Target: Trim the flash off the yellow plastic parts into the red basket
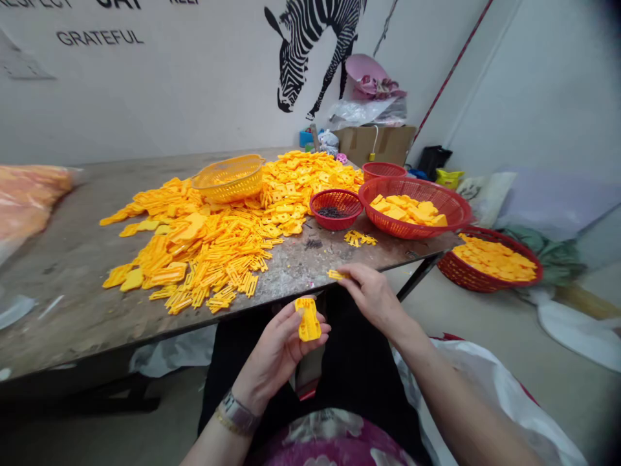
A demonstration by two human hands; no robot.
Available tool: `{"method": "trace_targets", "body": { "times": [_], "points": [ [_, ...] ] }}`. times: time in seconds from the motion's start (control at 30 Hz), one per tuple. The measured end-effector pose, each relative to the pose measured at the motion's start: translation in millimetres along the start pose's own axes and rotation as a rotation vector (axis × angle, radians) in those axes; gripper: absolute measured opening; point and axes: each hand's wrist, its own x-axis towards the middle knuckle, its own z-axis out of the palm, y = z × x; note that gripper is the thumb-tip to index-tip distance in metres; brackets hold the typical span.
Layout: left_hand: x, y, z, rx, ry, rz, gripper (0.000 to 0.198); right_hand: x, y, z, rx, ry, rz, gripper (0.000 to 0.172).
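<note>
My left hand (286, 336) grips a yellow plastic shell piece (309, 320), its hollow inner side facing up, over my lap. To the right, at the table's front edge, my right hand (371, 294) pinches a small yellow plastic part (336, 275) between thumb and fingers. The two parts are apart. Just beyond my right hand lies a little group of small yellow clip-like parts (359, 239) on the table. A small red basket (336, 223) with dark thin pieces in it stands behind them.
A big heap of yellow plastic parts (213, 246) covers the middle of the table (87, 285), with a yellow basket (228, 188) on it. A red basket (414, 228) of yellow pieces stands at the right. Lower down is another filled red basket (456, 275). A plastic bag (33, 194) lies left.
</note>
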Motion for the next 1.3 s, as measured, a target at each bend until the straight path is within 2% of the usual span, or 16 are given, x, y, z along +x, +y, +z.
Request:
{"method": "trace_targets", "body": {
  "times": [0.27,0.6,0.9,1.3],
  "points": [
    [9,2,-15.4,-0.031,0.043,-0.039,0.028,54,42,10,-0.28,-0.053,-0.015,0.013],
    [17,5,-25.1,-0.079,0.084,-0.08,0.029,94,53,23,-0.533,-0.197,0.021,0.019],
    [21,2,-36.2,-0.108,0.063,-0.102,0.027,101,54,26,-0.579,-0.288,0.037,0.023],
    [25,-3,-29.8,-0.117,0.096,-0.123,0.031,101,51,26,-0.589,-0.295,0.017,0.024]
  ]
}}
